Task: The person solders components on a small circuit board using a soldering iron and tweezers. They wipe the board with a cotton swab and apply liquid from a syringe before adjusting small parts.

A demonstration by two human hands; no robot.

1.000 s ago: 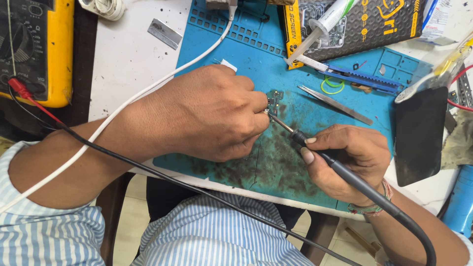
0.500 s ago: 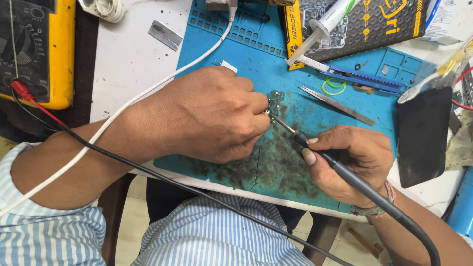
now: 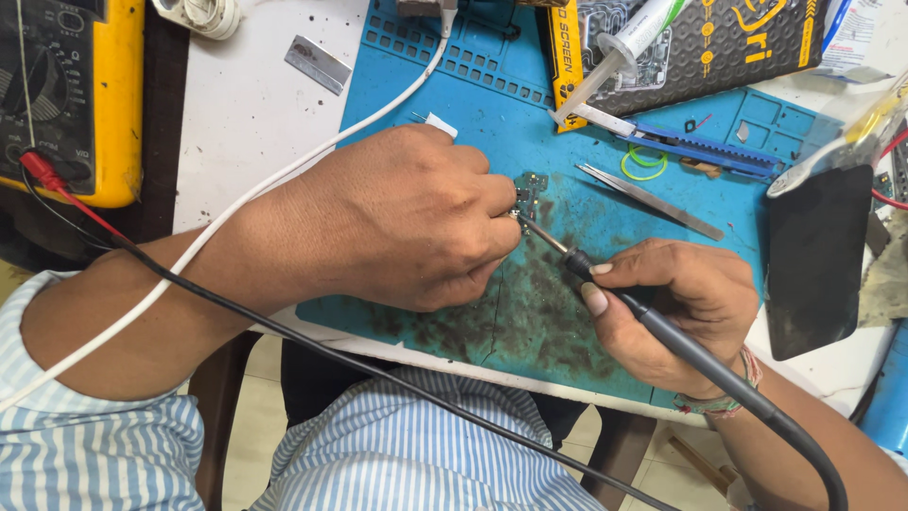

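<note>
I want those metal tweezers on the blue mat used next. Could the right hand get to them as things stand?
Probably not at once: the right hand is wrapped around the soldering iron. The tweezers lie uncovered just beyond it on the blue mat.

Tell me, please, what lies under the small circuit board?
The blue mat, dark-stained there, lies under the circuit board. The left hand covers the board's left part, so anything beneath it stays hidden.

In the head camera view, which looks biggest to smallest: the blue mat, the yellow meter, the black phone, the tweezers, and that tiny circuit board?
1. blue mat
2. yellow meter, though cut off by the frame edge
3. black phone
4. tweezers
5. circuit board, partly hidden by the left hand
</note>
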